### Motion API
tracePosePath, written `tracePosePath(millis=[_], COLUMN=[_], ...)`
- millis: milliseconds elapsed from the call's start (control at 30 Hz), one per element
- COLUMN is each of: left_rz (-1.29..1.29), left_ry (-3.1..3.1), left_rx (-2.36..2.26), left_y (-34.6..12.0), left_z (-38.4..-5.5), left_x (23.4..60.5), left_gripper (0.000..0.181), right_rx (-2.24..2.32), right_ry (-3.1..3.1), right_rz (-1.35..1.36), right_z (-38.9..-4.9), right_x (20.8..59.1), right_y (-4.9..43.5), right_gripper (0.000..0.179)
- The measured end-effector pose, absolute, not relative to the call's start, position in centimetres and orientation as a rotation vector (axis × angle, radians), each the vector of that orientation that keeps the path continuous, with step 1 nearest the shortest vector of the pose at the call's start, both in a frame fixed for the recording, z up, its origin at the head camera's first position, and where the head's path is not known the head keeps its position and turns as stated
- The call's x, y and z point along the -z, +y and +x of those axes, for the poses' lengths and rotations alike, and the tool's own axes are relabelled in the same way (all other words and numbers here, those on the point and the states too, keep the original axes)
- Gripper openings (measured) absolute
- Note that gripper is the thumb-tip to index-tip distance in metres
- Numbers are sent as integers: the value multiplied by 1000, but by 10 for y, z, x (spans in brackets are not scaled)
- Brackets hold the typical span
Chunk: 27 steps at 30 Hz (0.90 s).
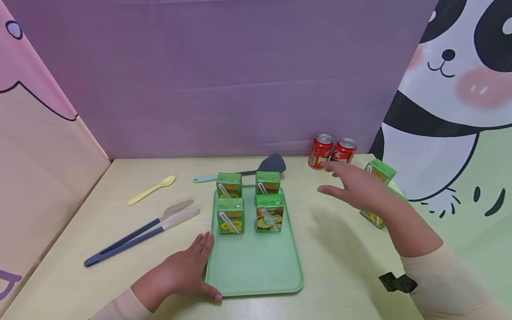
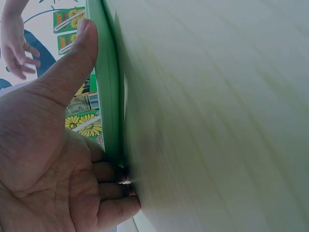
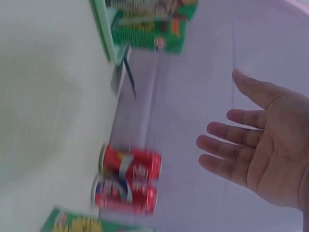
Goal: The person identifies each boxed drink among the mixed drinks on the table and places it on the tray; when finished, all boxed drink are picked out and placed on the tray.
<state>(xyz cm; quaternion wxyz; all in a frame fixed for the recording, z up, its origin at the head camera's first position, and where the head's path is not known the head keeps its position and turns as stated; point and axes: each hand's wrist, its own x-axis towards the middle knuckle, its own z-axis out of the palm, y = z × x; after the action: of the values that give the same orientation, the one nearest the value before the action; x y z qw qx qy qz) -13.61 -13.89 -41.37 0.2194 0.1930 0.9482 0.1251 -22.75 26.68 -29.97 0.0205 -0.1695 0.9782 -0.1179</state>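
My left hand rests at the near left edge of a light green tray, thumb at the near corner and fingers along the side. In the left wrist view its fingertips reach down to the tabletop beside the tray wall. Four green drink cartons with straws stand on the tray's far half, among them a front left carton and a front right carton. My right hand hovers over the table's right side with fingers spread, holding nothing. Two red cans stand beyond it.
More green cartons stand at the right edge, partly hidden by the right forearm. A spatula lies behind the tray. To the left lie a yellow spoon and blue-handled tongs. A purple backdrop closes the far side.
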Motion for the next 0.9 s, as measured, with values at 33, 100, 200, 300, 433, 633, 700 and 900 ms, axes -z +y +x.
tracePosePath(millis=[33,100,200,300,433,633,700,900], left_rz=[535,535,532,533,543,551,553,554], left_ry=[2626,2629,2633,2639,2646,2645,2642,2634], left_rx=[-345,-346,-358,-363,-360,-351,-353,-355], left_y=[-139,-139,-140,-141,-141,-141,-140,-139], left_z=[-136,-136,-135,-134,-134,-135,-135,-136], left_x=[414,414,416,416,416,415,414,414], left_gripper=[139,139,140,140,141,140,139,138], right_rx=[367,351,300,260,277,379,424,450], right_ry=[3039,3053,3072,3065,3008,2913,2901,2904], right_rz=[-491,-422,-309,-196,-102,-44,-27,33], right_z=[-226,-225,-224,-223,-222,-227,-228,-227], right_x=[298,297,299,303,316,347,355,364], right_y=[274,289,310,332,364,396,402,408], right_gripper=[79,83,87,90,92,94,92,91])
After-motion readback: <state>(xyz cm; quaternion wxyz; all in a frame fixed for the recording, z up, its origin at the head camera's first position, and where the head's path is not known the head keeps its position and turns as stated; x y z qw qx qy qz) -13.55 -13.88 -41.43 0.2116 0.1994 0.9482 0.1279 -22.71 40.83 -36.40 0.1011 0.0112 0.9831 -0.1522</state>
